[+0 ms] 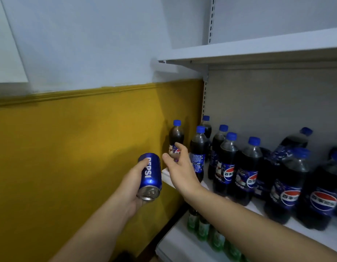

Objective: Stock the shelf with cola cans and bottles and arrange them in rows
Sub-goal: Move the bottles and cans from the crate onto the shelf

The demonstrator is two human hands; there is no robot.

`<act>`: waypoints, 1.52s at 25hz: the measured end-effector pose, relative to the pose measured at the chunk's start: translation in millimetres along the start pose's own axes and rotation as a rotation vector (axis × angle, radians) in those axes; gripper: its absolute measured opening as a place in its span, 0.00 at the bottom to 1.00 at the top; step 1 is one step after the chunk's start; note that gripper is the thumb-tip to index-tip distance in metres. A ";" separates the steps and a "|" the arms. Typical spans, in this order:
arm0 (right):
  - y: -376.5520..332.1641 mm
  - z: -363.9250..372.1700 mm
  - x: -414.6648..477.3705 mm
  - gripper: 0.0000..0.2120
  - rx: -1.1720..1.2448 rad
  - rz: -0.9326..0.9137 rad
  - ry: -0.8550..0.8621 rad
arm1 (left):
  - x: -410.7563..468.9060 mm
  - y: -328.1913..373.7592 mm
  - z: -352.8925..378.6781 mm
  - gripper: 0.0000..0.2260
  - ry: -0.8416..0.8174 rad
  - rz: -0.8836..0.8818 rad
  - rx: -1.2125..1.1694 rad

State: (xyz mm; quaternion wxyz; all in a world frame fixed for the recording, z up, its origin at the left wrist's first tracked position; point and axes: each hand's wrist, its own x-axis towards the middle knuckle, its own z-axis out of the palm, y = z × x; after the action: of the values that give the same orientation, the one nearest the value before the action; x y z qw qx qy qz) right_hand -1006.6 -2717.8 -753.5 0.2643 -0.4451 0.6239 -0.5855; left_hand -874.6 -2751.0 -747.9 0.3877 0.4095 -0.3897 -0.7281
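- Cola can [150,173]: held in the left hand [132,188], fingers wrapped round its body. It lies tilted, with the lid end toward the camera. It is in the air, off the shelf [166,176], at 9 o'clock of the shelf's left end.
- Right hand [180,167]: thumb and fingers spread apart, holding nothing, reaching toward the end bottle [176,136] at its 12 o'clock. Cannot tell whether the fingertips touch the label.
- End bottle: upright at the far left end of the shelf, base hidden behind the right hand. It stands apart from the bottle rows [228,163], which fill the shelf toward 3 o'clock.
- Judgement: the task is partway done. Bottles are stocked but no cans are visible on this shelf.
- Risk 1: the end bottle seems close to the open left end. A sideways nudge toward 9 o'clock could send it off the shelf.
- Risk 2: a push toward 3 o'clock could tip it into its neighbours, which stand close together and could fall in a chain.
- Risk 3: the can is gripped with one hand at a tilt. Attention is on the other hand, so it could slip.
- Green bottles [201,227] on the lower shelf sit below any drop.
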 end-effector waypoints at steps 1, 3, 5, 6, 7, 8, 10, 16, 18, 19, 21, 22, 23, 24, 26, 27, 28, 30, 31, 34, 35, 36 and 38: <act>-2.3 -13.8 -16.7 0.26 0.015 0.015 -0.025 | -9.0 -1.4 13.5 0.17 -0.030 0.011 -0.011; -7.9 -54.0 -51.9 0.19 0.038 0.060 -0.014 | -34.5 -12.2 50.7 0.17 -0.131 -0.006 -0.013; -10.3 -104.5 -89.0 0.18 0.032 0.117 0.059 | -63.5 -37.0 95.0 0.19 -0.237 -0.051 0.009; -8.3 -128.7 -105.7 0.20 0.029 0.152 0.102 | -76.6 -51.4 117.1 0.20 -0.283 -0.064 0.025; -6.3 -154.4 -122.9 0.22 0.026 0.183 0.150 | -90.3 -66.9 141.1 0.21 -0.340 -0.073 0.046; -1.8 -181.7 -139.7 0.26 0.022 0.210 0.199 | -105.9 -82.7 166.5 0.22 -0.398 -0.083 0.077; 4.0 -234.5 -175.2 0.32 0.004 0.250 0.300 | -137.3 -112.0 215.0 0.23 -0.516 -0.127 0.143; 14.3 -383.7 -265.6 0.33 0.004 0.325 0.665 | -190.7 -184.6 334.5 0.21 -0.945 -0.232 0.393; 14.1 -428.4 -282.7 0.31 -0.046 0.307 0.789 | -182.6 -214.1 364.1 0.18 -1.027 -0.030 0.632; 15.4 -456.0 -287.7 0.30 -0.087 0.295 0.863 | -171.5 -233.5 376.4 0.20 -1.062 0.123 0.823; 15.5 -509.8 -290.2 0.31 -0.176 0.282 0.994 | -145.7 -269.0 391.9 0.32 -1.109 0.371 1.297; 15.3 -535.4 -286.9 0.32 -0.242 0.292 1.031 | -131.3 -286.1 397.5 0.40 -1.114 0.395 1.526; 15.3 -559.4 -280.4 0.33 -0.336 0.317 1.035 | -121.1 -299.4 402.4 0.47 -1.098 0.368 1.715; 15.3 -579.4 -272.2 0.33 -0.445 0.360 1.014 | -116.7 -305.5 407.1 0.52 -1.089 0.307 1.831; 20.0 -614.2 -249.6 0.32 -0.665 0.409 0.939 | -110.3 -303.9 424.5 0.59 -1.129 0.253 1.921; 24.2 -627.3 -237.2 0.32 -0.743 0.406 0.894 | -109.6 -298.6 433.2 0.58 -1.173 0.271 1.958; 29.9 -638.5 -222.9 0.31 -0.801 0.417 0.856 | -106.4 -295.6 441.3 0.55 -1.220 0.315 1.987; 42.2 -654.9 -199.0 0.30 -0.910 0.480 0.798 | -102.2 -293.6 450.6 0.50 -1.264 0.390 2.014; 50.9 -661.8 -189.9 0.28 -0.961 0.518 0.771 | -101.5 -295.7 451.9 0.48 -1.272 0.407 2.019; 77.7 -671.9 -173.3 0.24 -1.086 0.614 0.700 | -100.5 -301.4 450.8 0.47 -1.285 0.456 2.032; 87.3 -671.9 -170.1 0.23 -1.133 0.631 0.680 | -98.7 -302.8 451.1 0.47 -1.293 0.458 2.038; 94.9 -670.2 -169.1 0.23 -1.182 0.647 0.671 | -98.8 -302.4 451.4 0.47 -1.300 0.470 2.035; 105.5 -667.2 -170.6 0.24 -1.258 0.669 0.669 | -101.4 -299.6 450.7 0.48 -1.296 0.470 2.014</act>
State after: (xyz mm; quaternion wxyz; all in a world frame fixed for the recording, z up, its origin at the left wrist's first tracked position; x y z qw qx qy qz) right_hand -1521.2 -2248.4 -771.4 -0.0770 -0.1000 0.9854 -0.1144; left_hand -1316.1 -2430.2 -820.7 -0.2470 0.0076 -0.9655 -0.0821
